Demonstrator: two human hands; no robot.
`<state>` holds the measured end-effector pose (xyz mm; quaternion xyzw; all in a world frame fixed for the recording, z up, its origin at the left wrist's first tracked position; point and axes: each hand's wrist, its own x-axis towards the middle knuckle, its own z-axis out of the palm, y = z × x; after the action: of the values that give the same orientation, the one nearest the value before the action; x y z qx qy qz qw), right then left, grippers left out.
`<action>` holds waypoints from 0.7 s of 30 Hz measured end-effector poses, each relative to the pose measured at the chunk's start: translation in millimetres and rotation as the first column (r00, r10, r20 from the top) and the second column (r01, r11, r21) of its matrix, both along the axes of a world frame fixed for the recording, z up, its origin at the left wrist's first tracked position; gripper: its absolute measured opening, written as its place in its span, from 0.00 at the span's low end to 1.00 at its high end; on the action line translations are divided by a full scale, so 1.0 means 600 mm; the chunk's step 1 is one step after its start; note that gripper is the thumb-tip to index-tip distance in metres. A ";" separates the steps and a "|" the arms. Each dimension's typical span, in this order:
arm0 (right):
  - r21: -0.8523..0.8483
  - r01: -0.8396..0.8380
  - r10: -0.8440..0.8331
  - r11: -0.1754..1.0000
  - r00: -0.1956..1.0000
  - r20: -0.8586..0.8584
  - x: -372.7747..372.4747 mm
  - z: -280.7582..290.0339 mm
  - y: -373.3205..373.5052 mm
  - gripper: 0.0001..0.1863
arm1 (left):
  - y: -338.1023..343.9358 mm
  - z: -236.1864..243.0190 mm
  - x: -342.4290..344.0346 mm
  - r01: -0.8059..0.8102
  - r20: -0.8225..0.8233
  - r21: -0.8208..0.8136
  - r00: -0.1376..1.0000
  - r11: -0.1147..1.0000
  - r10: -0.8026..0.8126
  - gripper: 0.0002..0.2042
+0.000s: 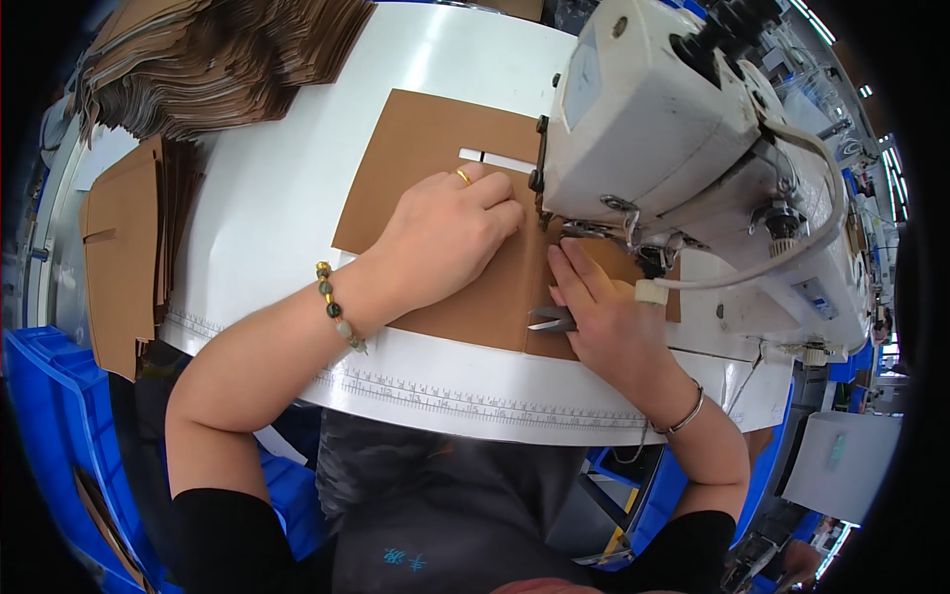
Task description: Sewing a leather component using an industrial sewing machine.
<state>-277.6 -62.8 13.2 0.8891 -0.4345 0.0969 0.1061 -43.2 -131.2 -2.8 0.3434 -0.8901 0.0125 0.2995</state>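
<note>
A flat brown panel (435, 129), leather-like, with a slot cut near its far edge, lies on the white table under the head of a white sewing machine (643, 119). My left hand (445, 228) rests on the panel with its fingers curled in, close to the needle area; the fingertips are hidden. Small metal scissors (551, 320), their blades pointing left, stick out of my right hand (614, 317). Two fingers of that hand stretch along the panel beside the presser foot, while the others close around the scissors. Part of the panel passes beneath the machine arm.
Stacked brown pieces (218, 64) fill the table's far left, with more brown panels (124, 247) standing at its left edge. A ruler strip (475, 404) follows the front edge of the table (252, 198). Blue bins (59, 396) stand below left.
</note>
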 end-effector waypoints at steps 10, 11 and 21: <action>-0.078 0.036 -0.040 0.996 0.998 -0.051 -0.005 -0.013 0.003 0.23 | 0.014 0.007 0.012 -0.124 0.058 -0.002 0.991 0.992 0.124 0.10; -0.073 0.026 -0.031 0.997 0.998 -0.058 -0.006 -0.013 0.002 0.23 | 0.021 0.009 0.014 -0.063 0.060 0.018 0.996 0.998 0.062 0.11; 0.031 -0.004 0.001 1.000 0.995 0.097 -0.008 -0.010 -0.012 0.26 | 0.071 0.009 0.012 0.028 0.222 0.178 0.973 0.984 -0.068 0.36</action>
<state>-282.2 -70.3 7.1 0.8856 -0.4393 0.1334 0.0708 -36.1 -88.8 2.4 0.3431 -0.9242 -0.0332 0.1646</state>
